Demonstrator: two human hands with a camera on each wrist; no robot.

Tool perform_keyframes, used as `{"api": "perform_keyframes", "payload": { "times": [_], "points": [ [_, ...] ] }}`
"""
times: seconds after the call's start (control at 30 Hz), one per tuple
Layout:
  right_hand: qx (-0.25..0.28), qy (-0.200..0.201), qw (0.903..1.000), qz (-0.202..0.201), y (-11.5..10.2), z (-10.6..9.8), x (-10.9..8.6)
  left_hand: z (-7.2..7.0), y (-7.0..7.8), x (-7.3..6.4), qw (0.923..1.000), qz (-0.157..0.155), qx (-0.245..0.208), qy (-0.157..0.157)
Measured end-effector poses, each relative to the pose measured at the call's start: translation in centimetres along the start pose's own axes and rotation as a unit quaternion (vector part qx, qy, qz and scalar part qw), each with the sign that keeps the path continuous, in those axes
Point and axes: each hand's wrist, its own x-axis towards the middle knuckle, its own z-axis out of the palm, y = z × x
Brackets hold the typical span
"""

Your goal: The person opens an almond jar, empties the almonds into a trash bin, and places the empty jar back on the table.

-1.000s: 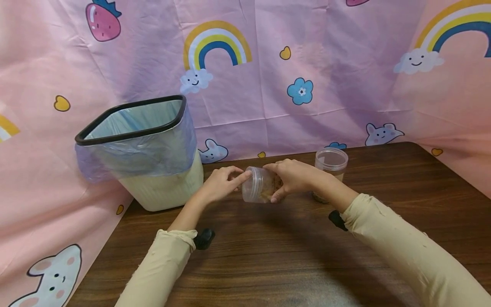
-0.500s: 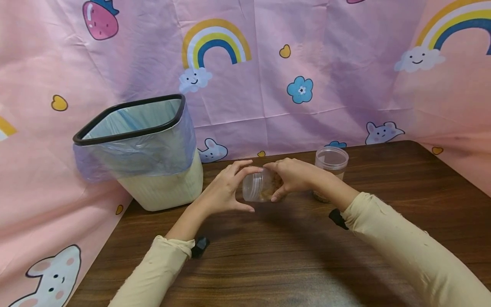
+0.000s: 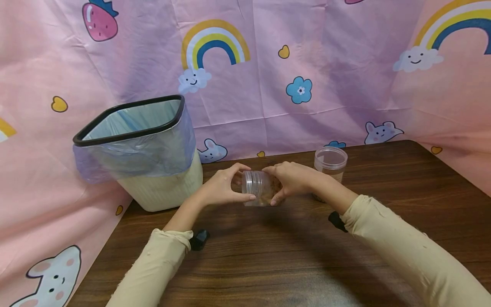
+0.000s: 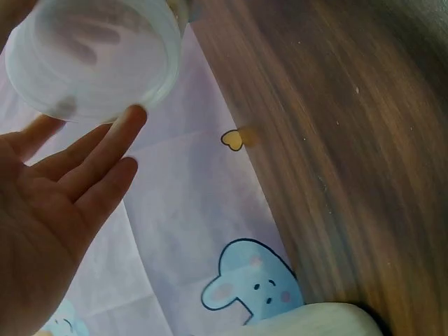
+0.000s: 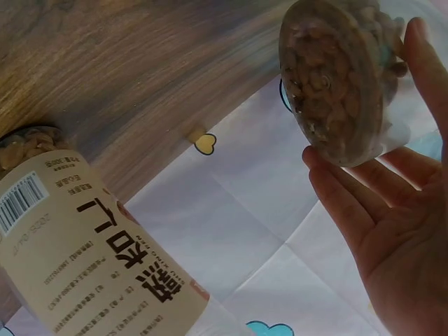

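A small clear plastic jar (image 3: pixel 265 195) of brown nut kernels is held on its side above the table, its clear lid (image 3: pixel 248 183) facing left. My right hand (image 3: pixel 294 181) grips the jar body, thumb in front and fingers behind. In the right wrist view the kernels (image 5: pixel 325 84) show through the jar's base. From the left, my left hand (image 3: pixel 222 187) grips the lid between thumb and fingers. The left wrist view shows its fingertips (image 4: pixel 133 115) at the lid's rim; the thumb is mostly cut off there.
A taller clear jar (image 3: pixel 330 160) stands behind my right forearm; its label (image 5: pixel 105 245) and kernels show in the right wrist view. A lined waste bin (image 3: pixel 165 187) stands at left on the brown wooden table (image 3: pixel 268 264). A printed cloth (image 3: pixel 261 94) hangs behind.
My left hand spread its fingers off the lid half a second ago and now grips it again, thumb in front. The jar sits slightly lower; my right hand keeps its grip.
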Motion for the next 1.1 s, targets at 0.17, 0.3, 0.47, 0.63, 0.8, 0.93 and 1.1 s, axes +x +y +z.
{"api": "perform_keyframes", "payload": {
  "times": [0.17,0.3,0.47,0.63,0.8,0.93,1.1],
  "points": [
    [0.006,0.01,0.9999,0.009,0.4,0.1,-0.2,-0.1,-0.6,-0.5,0.9971,-0.067,-0.037,0.001],
    [0.007,0.019,0.9997,0.014,0.8,0.2,-0.5,0.1,-1.4,-0.9,0.9935,-0.102,-0.05,-0.005],
    [0.009,0.016,0.9997,0.017,1.1,0.1,-0.8,0.8,-2.8,-1.2,0.9885,-0.109,-0.1,-0.032],
    [0.012,0.018,0.9996,0.017,1.2,0.2,-0.9,1.5,-3.7,-1.3,0.9819,-0.097,-0.153,-0.054],
    [0.013,0.021,0.9995,0.019,1.2,0.1,-0.9,2.1,-4.3,-1.5,0.975,-0.104,-0.186,-0.065],
    [0.015,0.022,0.9994,0.02,1.3,0.0,-1.0,2.2,-4.8,-1.9,0.9713,-0.122,-0.194,-0.064],
    [0.017,0.021,0.9994,0.022,1.4,-0.1,-1.1,1.8,-5.7,-2.6,0.9734,-0.127,-0.181,-0.061]
  ]
}}
